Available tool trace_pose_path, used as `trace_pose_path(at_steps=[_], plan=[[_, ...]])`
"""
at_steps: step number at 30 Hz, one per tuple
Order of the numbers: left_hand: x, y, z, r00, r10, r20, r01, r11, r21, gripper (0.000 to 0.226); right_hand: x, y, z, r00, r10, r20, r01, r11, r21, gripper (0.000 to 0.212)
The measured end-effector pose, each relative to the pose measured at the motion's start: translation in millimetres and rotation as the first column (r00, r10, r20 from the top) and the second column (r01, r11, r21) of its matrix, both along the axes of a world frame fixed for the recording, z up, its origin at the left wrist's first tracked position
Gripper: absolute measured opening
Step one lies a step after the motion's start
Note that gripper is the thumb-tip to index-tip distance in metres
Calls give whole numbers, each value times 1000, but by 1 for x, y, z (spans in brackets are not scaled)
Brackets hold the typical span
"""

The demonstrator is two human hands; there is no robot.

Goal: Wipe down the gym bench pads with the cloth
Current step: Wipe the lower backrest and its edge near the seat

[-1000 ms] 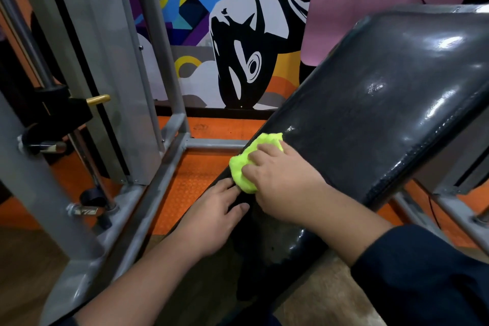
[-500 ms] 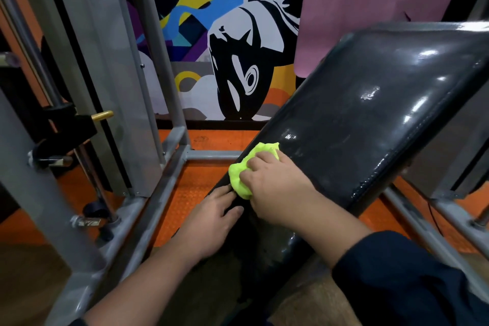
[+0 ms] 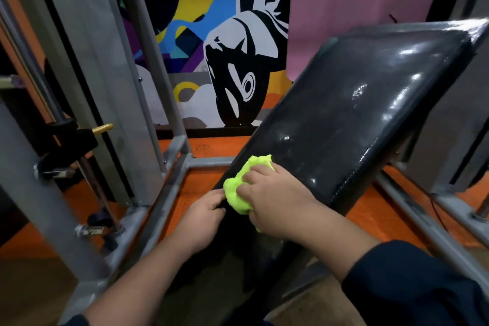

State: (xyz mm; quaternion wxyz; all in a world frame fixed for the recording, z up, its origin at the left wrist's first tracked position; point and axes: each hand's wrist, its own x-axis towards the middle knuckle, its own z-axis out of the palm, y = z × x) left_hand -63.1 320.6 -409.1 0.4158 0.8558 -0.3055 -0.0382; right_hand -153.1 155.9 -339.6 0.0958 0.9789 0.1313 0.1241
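A black glossy bench pad (image 3: 352,119) slopes up to the right, with wet streaks on it. My right hand (image 3: 275,198) holds a bunched neon-green cloth (image 3: 238,190) and presses it against the pad's lower left edge. My left hand (image 3: 205,217) rests on the left side of the lower pad, just below the cloth, its fingertips curled over the pad's edge. A dark blue sleeve covers my right forearm.
Grey steel frame bars (image 3: 169,193) run beside the pad on the left, with a brass-tipped pin (image 3: 102,128) on a black bracket. More frame rails (image 3: 434,206) lie to the right. Orange flooring (image 3: 195,188) shows below, and a colourful mural (image 3: 232,66) stands behind.
The view has tilted up, showing more of the pad. My right hand and the cloth slid slightly down the pad's left edge, closer to my left hand.
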Motion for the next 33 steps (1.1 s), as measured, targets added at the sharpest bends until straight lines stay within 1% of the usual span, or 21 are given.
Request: trace_pose_path(at_steps=[1,3,5,7,9,11,13,15,19,22,24,27,29,31,33], plan=[[0,-1,1,1000,9,0,-9,1000,12,51,1,4,0,1000,-10,18,10,1000,-10,34],[-2,-2,1,1000,13,-21,-13,1000,-7,46,1,9,-5,1000,-8,13,9,999,-34,35],[-5,1,0,1000,-5,-24,4,1000,-13,43,-4,5,-10,999,36,20,-35,998,-45,35],[-8,-1,0,1000,-16,-9,16,1000,9,52,-9,-6,-11,999,46,28,-46,999,-20,34],[-6,0,0,1000,7,8,-7,1000,19,60,-8,-3,-7,999,12,47,-12,1000,0,33],[-4,-1,-1,1000,15,9,-16,1000,8,59,-7,6,-11,999,-1,49,2,1000,-3,32],[-6,-1,-3,1000,16,-13,-16,1000,-8,54,-12,3,-17,999,42,34,-42,999,-25,31],[-7,-1,-4,999,41,-26,-41,999,-14,57,-19,-7,-18,997,71,16,-71,997,-32,34],[-2,1,-9,999,35,-5,-35,999,13,65,-19,1,-12,998,17,66,-17,1000,-9,34],[-2,1,-13,999,50,-10,-50,998,31,62,-27,0,-23,997,68,19,-67,997,-38,35],[0,3,-17,998,63,-5,-63,996,59,61,-35,-11,-25,995,99,15,-98,994,-43,39],[3,4,-19,999,51,-2,-51,996,72,63,-36,-9,-17,998,55,36,-55,998,7,36],[3,4,-18,999,47,5,-48,996,82,64,-36,0,-21,999,43,18,-43,999,19,36],[1,3,-18,998,63,7,-64,994,92,61,-41,-4,-27,996,89,0,-89,996,-18,39],[0,2,-19,997,74,11,-75,993,92,60,-47,-15,-31,992,125,19,-124,992,-37,41]])
